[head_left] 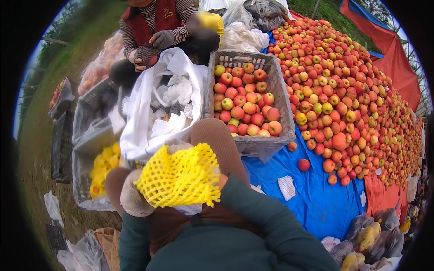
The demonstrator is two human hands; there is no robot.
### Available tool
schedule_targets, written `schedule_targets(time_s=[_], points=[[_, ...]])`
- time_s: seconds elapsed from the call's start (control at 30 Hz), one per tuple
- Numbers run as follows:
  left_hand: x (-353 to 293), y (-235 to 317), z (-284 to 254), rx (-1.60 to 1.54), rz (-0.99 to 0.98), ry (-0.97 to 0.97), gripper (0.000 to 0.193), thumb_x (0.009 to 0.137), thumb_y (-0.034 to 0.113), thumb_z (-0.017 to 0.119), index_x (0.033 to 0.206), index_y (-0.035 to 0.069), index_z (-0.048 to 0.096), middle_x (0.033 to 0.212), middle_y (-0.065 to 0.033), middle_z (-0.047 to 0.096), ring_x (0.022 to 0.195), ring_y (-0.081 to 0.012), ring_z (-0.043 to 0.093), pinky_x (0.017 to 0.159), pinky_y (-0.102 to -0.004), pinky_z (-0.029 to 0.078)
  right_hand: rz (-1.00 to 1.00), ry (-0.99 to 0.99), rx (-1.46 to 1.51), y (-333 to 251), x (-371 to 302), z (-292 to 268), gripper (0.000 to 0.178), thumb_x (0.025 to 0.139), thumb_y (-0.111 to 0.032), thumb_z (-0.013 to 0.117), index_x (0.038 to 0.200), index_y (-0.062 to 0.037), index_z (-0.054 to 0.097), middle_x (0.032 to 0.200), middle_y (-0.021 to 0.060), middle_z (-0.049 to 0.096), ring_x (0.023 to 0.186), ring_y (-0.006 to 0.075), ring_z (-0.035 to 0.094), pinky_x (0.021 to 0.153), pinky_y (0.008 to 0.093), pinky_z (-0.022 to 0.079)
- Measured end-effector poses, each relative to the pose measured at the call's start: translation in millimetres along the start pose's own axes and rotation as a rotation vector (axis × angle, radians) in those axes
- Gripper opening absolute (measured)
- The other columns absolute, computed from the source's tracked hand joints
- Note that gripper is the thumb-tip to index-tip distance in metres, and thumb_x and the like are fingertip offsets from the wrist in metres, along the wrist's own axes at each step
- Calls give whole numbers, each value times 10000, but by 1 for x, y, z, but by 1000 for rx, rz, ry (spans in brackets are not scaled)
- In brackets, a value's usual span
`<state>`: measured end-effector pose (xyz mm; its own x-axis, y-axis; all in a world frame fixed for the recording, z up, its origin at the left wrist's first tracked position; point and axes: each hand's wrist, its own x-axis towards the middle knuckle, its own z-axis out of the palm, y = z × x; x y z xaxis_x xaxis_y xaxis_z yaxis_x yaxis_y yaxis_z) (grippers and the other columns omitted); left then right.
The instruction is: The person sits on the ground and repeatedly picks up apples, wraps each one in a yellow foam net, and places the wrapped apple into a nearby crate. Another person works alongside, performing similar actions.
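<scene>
A yellow foam fruit net (181,176) is stretched out above my lap. My left hand (135,195), in a greyish glove, is closed at the net's left edge, its fingertips hidden. My right hand (221,177) is at the net's right end, almost wholly covered by the mesh; its fingers do not show. Whether anything lies inside the net I cannot make out. Just beyond it stands a white sack (143,106) with white foam nets (174,97) in it. A grey crate (266,143) full of red and yellow apples (246,101) stands beyond my right knee.
A large apple heap (343,108) spreads over a blue tarp (289,207) at the right. Yellow foam pieces (105,165) fill a lined crate (83,178) at the left. Across from me sits a person in a red vest (156,22), gloved hands together. Plastic bags (375,239) lie lower right.
</scene>
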<state>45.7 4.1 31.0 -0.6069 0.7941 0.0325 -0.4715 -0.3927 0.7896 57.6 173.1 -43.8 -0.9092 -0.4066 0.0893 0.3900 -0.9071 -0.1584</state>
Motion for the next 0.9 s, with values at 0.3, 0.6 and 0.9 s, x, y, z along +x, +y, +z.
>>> schedule_targets(time_s=[0.3, 0.6, 0.9], points=[[19, -7, 33, 61, 227, 112, 585, 835, 292, 598, 1298, 5, 385, 1223, -178, 519, 1118, -324, 518, 952, -436, 421, -33, -65, -130, 2, -10, 19, 363, 891, -166, 492, 1239, -69, 451, 1237, 119, 497, 1131, 221, 492, 959, 312, 399], [58, -11, 37, -100, 188, 511, 432, 873, 290, 558, 1205, 29, 469, 984, -106, 614, 756, -203, 635, 749, -391, 536, -71, 269, -766, -75, -3, 29, 290, 853, -61, 547, 1113, 57, 499, 982, 100, 598, 862, 159, 591, 785, 258, 474], [42, -23, -24, -370, 76, 450, 522, 851, 152, 544, 1315, -7, 365, 1246, -183, 512, 1120, -320, 530, 942, -465, 441, 837, 723, -2617, -273, -95, -125, 285, 780, -190, 548, 1047, -112, 612, 1066, 142, 600, 1004, 304, 574, 838, 392, 469]])
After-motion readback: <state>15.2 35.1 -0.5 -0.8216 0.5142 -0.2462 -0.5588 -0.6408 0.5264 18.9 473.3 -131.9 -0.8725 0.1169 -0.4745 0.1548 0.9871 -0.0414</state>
